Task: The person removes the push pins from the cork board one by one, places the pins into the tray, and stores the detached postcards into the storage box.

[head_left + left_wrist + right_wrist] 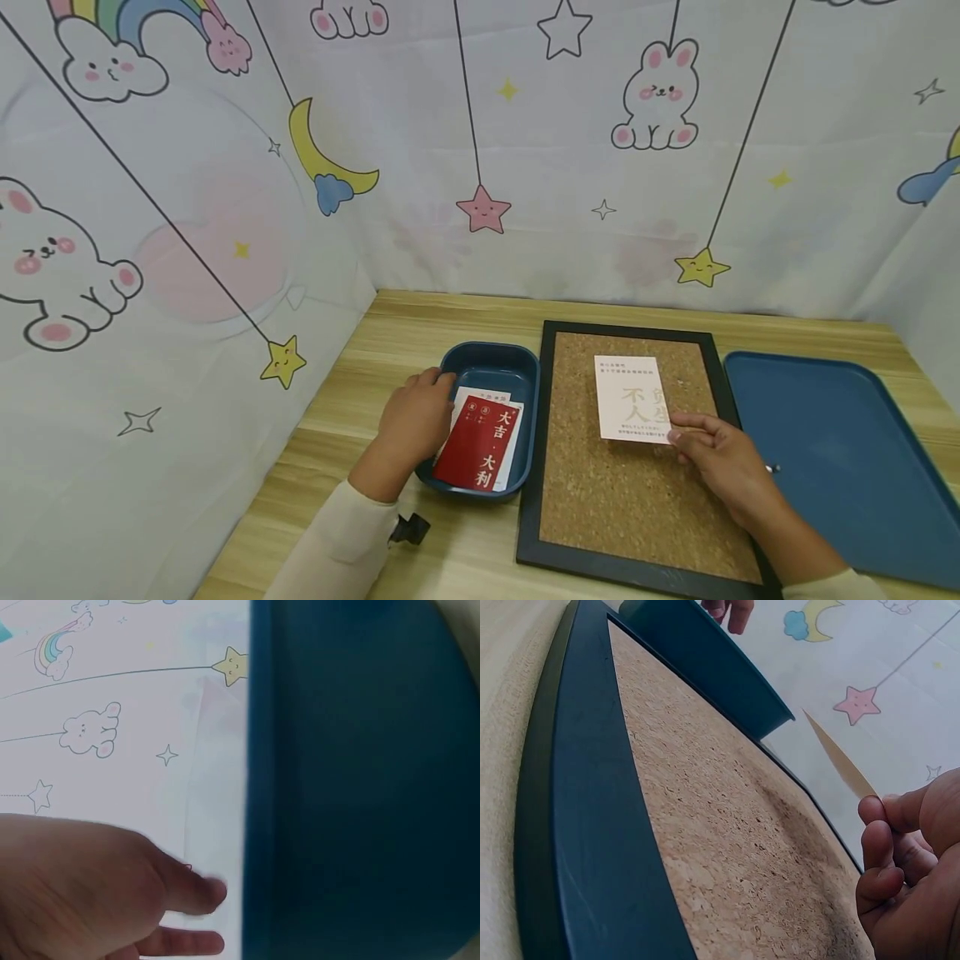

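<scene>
My right hand (723,462) pinches a pale pink card (633,396) with gold characters by its lower right corner. The card is held above the corkboard (645,508), which has a black frame; the right wrist view shows it nearly edge-on (844,759). At the left rim of a deep blue bin (528,433) is my left hand (412,425), its fingers loosely bent over the edge. In the left wrist view its thumb and a finger stand apart with nothing between them. A red card (476,442) with white characters lies in the bin over white cards (483,396).
To the right of the corkboard lies a flat blue tray (840,450). A small shiny item (772,468) shows at its left edge, beside my right wrist. The wood-grain table (450,542) meets a printed cloth backdrop (570,183) at the back and left.
</scene>
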Demonstrator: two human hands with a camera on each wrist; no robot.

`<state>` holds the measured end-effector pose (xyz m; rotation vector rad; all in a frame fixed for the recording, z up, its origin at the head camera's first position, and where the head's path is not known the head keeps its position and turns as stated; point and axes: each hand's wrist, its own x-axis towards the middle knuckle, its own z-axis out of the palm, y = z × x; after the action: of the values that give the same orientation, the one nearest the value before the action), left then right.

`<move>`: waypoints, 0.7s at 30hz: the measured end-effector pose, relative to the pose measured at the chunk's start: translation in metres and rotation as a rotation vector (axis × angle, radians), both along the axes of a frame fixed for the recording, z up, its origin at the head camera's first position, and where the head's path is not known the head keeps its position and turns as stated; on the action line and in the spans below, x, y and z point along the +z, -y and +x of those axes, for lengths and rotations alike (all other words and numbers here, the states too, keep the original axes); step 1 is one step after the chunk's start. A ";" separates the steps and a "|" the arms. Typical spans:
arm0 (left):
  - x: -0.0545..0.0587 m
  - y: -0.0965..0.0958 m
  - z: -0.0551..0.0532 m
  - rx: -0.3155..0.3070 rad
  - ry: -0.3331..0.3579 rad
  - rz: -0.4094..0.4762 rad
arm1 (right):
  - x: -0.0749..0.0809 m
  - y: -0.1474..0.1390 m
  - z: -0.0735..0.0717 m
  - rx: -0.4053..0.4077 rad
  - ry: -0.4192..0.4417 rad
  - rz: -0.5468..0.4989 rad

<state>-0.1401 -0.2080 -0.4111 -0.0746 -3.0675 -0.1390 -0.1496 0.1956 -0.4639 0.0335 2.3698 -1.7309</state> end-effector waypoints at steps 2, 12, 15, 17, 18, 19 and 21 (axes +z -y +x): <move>0.000 0.001 0.000 0.015 -0.017 -0.018 | 0.000 0.000 0.000 0.002 0.004 0.006; -0.001 0.005 0.003 0.102 -0.005 0.002 | 0.002 0.003 0.002 0.009 0.011 0.022; -0.001 0.006 0.002 0.125 0.030 0.006 | 0.002 0.003 0.002 0.009 0.009 0.027; -0.001 0.006 0.002 0.135 0.048 0.007 | 0.002 0.004 0.002 0.007 0.009 0.029; -0.001 0.006 0.001 0.141 0.056 0.007 | 0.002 0.004 0.002 0.006 0.009 0.028; -0.001 0.006 0.001 0.146 0.062 0.007 | 0.002 0.004 0.002 0.004 0.010 0.026; -0.001 0.007 0.000 0.155 0.073 0.009 | 0.002 0.005 0.002 0.002 0.010 0.023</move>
<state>-0.1398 -0.2146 -0.4120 0.1715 -3.1294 -0.1490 -0.1472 0.1907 -0.4615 0.0429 2.3818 -1.6982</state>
